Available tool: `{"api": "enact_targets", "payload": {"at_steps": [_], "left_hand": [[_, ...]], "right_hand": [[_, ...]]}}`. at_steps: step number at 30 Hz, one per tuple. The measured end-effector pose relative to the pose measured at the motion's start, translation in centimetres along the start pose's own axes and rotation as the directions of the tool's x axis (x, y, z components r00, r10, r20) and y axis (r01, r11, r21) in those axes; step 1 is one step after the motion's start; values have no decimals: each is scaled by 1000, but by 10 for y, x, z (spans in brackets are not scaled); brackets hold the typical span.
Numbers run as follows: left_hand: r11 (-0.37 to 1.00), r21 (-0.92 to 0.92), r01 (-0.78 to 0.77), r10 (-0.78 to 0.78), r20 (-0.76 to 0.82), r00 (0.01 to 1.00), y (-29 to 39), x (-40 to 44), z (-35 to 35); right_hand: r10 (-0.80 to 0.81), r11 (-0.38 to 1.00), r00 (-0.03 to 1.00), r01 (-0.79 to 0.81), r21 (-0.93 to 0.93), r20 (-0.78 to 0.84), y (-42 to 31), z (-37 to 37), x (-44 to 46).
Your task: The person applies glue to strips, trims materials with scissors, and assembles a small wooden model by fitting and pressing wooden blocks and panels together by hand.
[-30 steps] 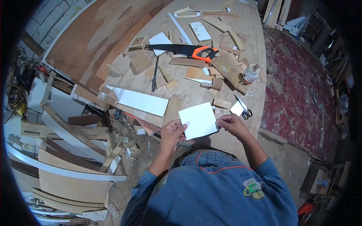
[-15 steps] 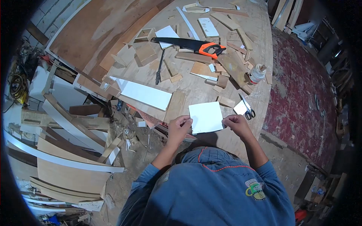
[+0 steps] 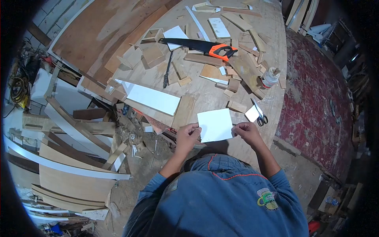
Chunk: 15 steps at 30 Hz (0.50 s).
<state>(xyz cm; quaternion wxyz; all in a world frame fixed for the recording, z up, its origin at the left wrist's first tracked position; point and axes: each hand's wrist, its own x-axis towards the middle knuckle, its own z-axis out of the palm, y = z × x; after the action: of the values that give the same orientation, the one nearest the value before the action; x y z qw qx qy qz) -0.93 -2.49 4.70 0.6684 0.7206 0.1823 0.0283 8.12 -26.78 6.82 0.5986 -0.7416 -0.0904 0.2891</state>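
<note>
A white, roughly square sheet (image 3: 215,125) is held over the near edge of the wooden table. My left hand (image 3: 188,136) pinches its left edge, and my right hand (image 3: 246,132) has its right edge between thumb and fingers. Just beyond my right hand lie black-handled scissors (image 3: 260,115), partly over a small white piece (image 3: 252,113). A long white panel (image 3: 153,98) rests on the table to the left of the sheet, beside a bare wood piece (image 3: 184,111).
An orange-handled saw (image 3: 205,46) lies among wood scraps on the table (image 3: 221,151). A glass jar (image 3: 270,78) stands near the right edge. Curved boards (image 3: 71,185) are stacked at lower left, and a large brown panel (image 3: 98,33) leans at upper left.
Against the earliest frame, the sheet and both hands appear a little further right, and the sheet is straighter. The table scene has shifted slightly right too. Both hands keep their hold.
</note>
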Motion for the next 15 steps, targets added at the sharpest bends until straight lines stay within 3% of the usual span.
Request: {"api": "enact_targets", "payload": {"at_steps": [10, 12, 15], "left_hand": [[997, -20, 72, -71, 18, 997, 6, -2, 1], [998, -48, 31, -32, -9, 999, 4, -1, 2], [999, -33, -27, 25, -66, 998, -5, 3, 0]], "right_hand": [[-35, 998, 999, 34, -57, -22, 15, 1, 4], [-43, 998, 999, 42, -42, -15, 20, -2, 6], [-6, 983, 998, -6, -182, -66, 28, -7, 14]]}}
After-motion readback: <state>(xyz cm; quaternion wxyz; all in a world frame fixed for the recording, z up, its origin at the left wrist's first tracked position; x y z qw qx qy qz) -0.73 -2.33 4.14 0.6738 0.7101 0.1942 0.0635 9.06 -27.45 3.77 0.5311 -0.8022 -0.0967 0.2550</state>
